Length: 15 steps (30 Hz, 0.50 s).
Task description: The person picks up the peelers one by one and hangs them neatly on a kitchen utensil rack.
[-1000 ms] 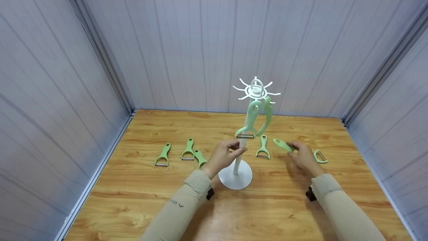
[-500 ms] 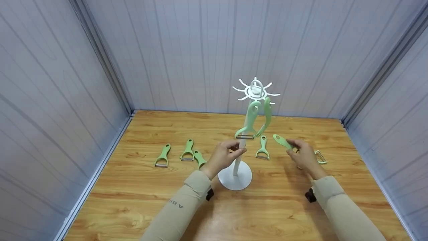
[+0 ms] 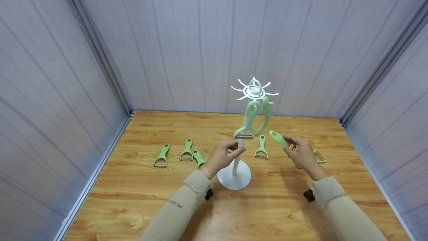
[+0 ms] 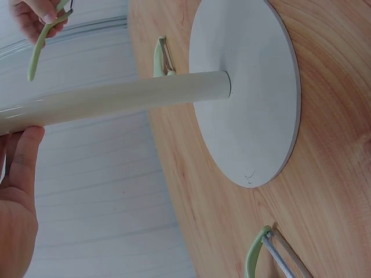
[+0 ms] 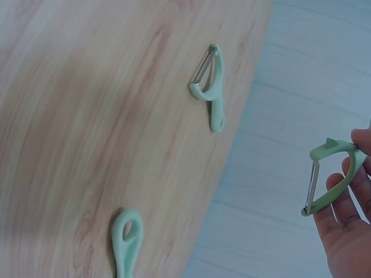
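Note:
My left hand (image 3: 224, 155) grips the upright pole of a white rack (image 3: 235, 167), thumb and fingers around it below the hanging peelers. In the left wrist view the fingertips touch the pole (image 4: 145, 94) well above its round base (image 4: 255, 116). My right hand (image 3: 302, 153) pinches a green Y-shaped peeler (image 3: 278, 138) near its head, raised over the table, handle pointing up and left. The right wrist view shows this peeler's bladed head (image 5: 342, 194) against the fingers. Two green peelers, one facing front (image 3: 249, 118) and one edge-on (image 3: 266, 115), hang from the rack's hooks.
Peelers lie on the wooden table left of the rack: one apart (image 3: 163, 156), two close together (image 3: 187, 149). Another peeler (image 3: 261, 147) lies right of the pole, and one more (image 3: 320, 156) is partly hidden behind the right hand. Panel walls enclose the table.
My right hand has lifted the peeler off the table area and moved it slightly up and left toward the rack. The left hand stays on the pole.

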Motion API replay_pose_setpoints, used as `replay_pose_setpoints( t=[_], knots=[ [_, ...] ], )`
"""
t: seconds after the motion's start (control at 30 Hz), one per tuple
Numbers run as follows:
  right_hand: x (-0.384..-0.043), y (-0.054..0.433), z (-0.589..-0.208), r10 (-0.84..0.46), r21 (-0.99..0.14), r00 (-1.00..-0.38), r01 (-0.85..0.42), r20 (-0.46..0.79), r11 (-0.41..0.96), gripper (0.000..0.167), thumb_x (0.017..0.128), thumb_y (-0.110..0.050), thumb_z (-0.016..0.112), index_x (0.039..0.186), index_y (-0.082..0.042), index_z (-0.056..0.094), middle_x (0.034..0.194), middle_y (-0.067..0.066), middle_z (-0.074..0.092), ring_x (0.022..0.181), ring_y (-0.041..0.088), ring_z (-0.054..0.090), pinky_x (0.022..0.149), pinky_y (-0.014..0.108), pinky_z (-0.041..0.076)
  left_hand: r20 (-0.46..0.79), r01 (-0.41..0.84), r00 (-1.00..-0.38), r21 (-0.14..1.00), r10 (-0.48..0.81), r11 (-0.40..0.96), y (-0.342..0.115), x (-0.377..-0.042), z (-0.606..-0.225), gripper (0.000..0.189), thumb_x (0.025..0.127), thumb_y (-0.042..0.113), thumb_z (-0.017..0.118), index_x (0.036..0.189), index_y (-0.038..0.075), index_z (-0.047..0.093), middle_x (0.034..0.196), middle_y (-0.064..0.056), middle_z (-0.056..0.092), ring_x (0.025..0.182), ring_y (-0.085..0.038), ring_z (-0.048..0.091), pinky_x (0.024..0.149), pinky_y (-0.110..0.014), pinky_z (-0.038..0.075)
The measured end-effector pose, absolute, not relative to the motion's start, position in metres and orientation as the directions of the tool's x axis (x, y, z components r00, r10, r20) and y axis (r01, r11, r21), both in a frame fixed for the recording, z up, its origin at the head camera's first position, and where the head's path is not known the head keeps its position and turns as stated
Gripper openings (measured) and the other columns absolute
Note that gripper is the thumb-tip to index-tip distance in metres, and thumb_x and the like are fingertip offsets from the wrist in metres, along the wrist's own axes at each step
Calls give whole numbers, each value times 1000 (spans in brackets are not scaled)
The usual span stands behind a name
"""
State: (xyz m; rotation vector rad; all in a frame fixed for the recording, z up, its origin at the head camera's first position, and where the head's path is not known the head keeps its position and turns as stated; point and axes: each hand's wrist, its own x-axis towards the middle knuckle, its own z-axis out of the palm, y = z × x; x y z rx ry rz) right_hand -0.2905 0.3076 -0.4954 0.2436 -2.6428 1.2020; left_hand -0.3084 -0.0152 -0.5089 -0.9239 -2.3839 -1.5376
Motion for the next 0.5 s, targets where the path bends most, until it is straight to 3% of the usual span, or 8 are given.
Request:
replay_pose_setpoints(
  t=[0.1, 0.23, 0.5],
  knots=[
    [-289, 305, -491, -59, -708, -952, -265, 301, 655, 40, 101, 2, 72, 141, 7, 67, 133, 28, 70, 121, 42, 66, 85, 24, 50, 445, 575, -797, 768, 408, 284, -15, -308, -508, 20, 105, 21, 75, 119, 8, 80, 104, -9, 82, 97, -22, 78, 88, -34, 65],
    [-285, 299, -484, -62, -697, -936, -302, 348, 651, 40, 101, 2, 73, 140, 5, 68, 132, 25, 72, 119, 39, 68, 90, 32, 52, 439, 570, -798, 772, 412, 281, -15, -308, -508, 21, 105, 21, 75, 120, 8, 80, 105, -9, 82, 98, -23, 78, 88, -34, 65],
    [-282, 292, -469, -50, -687, -895, -376, 444, 622, 39, 97, 5, 76, 136, 3, 72, 127, 20, 75, 109, 18, 66, 86, 15, 50, 432, 562, -799, 783, 419, 265, -16, -308, -509, 22, 106, 24, 74, 121, 10, 80, 105, -8, 81, 98, -22, 77, 87, -34, 65]
  ],
)
